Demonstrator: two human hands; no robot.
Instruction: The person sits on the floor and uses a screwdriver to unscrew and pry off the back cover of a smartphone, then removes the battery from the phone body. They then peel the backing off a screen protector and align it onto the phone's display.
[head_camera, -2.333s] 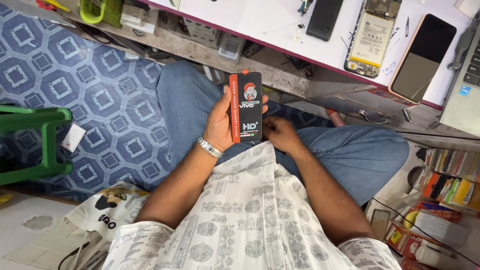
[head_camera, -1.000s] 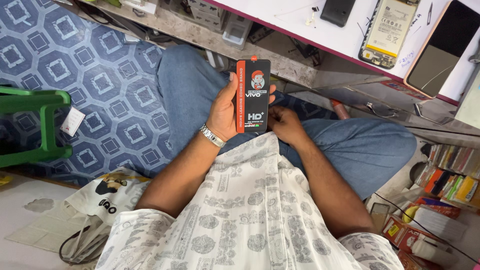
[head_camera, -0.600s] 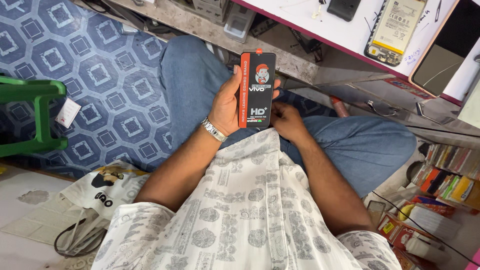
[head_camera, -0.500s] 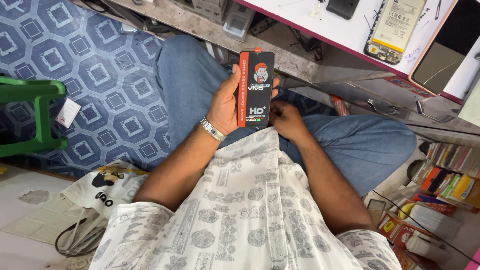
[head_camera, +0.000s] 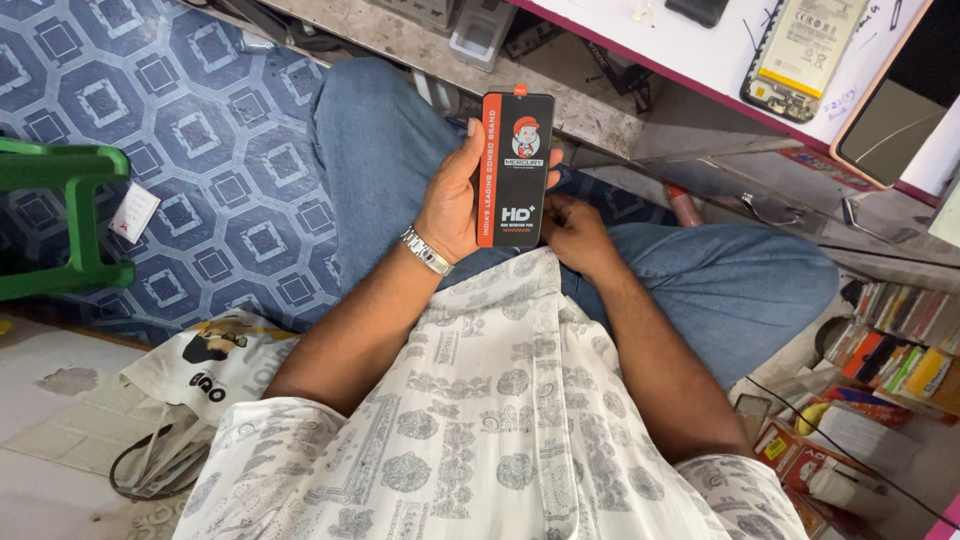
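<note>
left hand holding black phone-screen panel, right hand beside

- Single view, head-worn, looking steeply down the person's own torso onto the lap.
- Close range: left hand and right hand near frame centre.
- Workbench edge crosses top; floor at left.

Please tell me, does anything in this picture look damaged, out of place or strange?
One thing stands out: a phone with its back cover off lies on the white bench, its battery exposed. The black and orange package in the left hand looks intact.
</note>
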